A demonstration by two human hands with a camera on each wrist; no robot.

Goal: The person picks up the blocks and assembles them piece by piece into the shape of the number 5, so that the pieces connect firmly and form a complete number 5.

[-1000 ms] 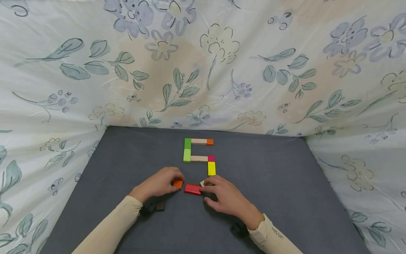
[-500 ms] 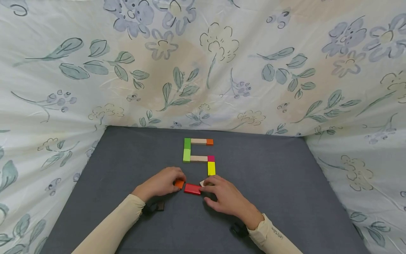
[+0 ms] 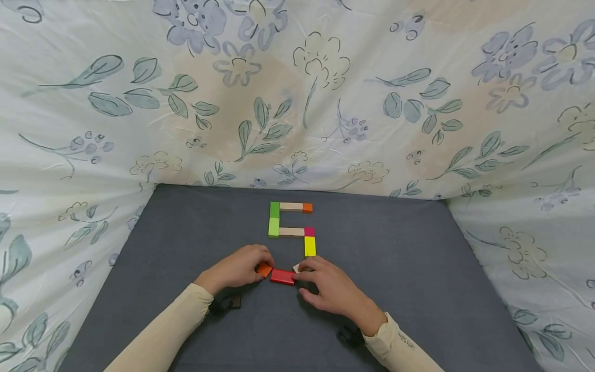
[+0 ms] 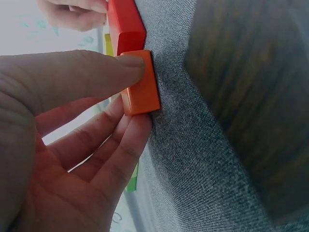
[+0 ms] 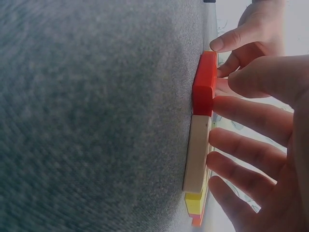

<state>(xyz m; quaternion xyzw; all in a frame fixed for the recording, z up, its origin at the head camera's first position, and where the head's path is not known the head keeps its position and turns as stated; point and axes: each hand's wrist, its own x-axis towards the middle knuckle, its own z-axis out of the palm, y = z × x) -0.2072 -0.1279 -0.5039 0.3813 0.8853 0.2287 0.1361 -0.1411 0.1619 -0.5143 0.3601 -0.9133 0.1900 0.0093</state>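
My left hand (image 3: 238, 266) pinches an orange block (image 4: 141, 84) between thumb and fingers, low on the cloth. This block sits slightly angled at the left end of a red block (image 3: 282, 277), its corner close to or against it. On the other side, my right hand (image 3: 332, 287) has its fingers extended, with fingertips resting along the red block and a plain wooden block (image 5: 197, 154). The right thumb stands off the blocks. In the head view the right hand mostly hides the wooden block, which lies end to end with the red one in the right wrist view.
Beyond the hands, joined blocks form an angular outline: green (image 3: 275, 210), light green (image 3: 273, 227), two plain wooden strips, orange (image 3: 308, 207), magenta (image 3: 309, 232) and yellow (image 3: 310, 246). A dark brown block (image 3: 236, 301) lies beside the left wrist. Floral cloth walls surround the grey surface (image 3: 381, 248).
My left hand has slid slightly right with the orange block, bringing it up to the red block's left end and turning it a little. The right hand stays in place.
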